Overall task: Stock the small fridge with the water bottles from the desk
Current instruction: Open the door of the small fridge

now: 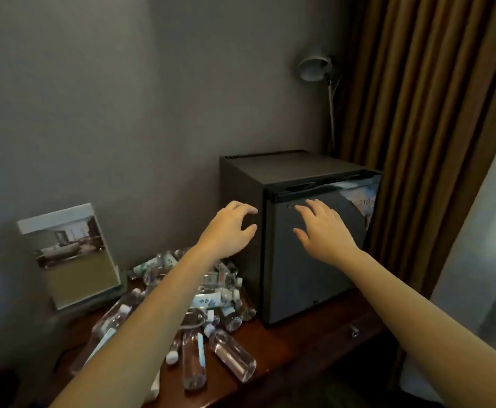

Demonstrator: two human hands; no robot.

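Left hand (230, 228), right hand (323, 231) near shut fridge door (308, 275), fingers (302, 208) slack, empty; swinging it may scatter bottles (211, 295)

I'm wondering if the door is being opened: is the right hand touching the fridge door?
Cannot tell. The head view shows the right hand spread over the fridge door, seen from behind, so neither contact nor a gap shows plainly.

Black fridge (297, 231), clear white-capped bottles (211, 307), dark-brown desk (285, 348), striped brown curtain (423, 98).
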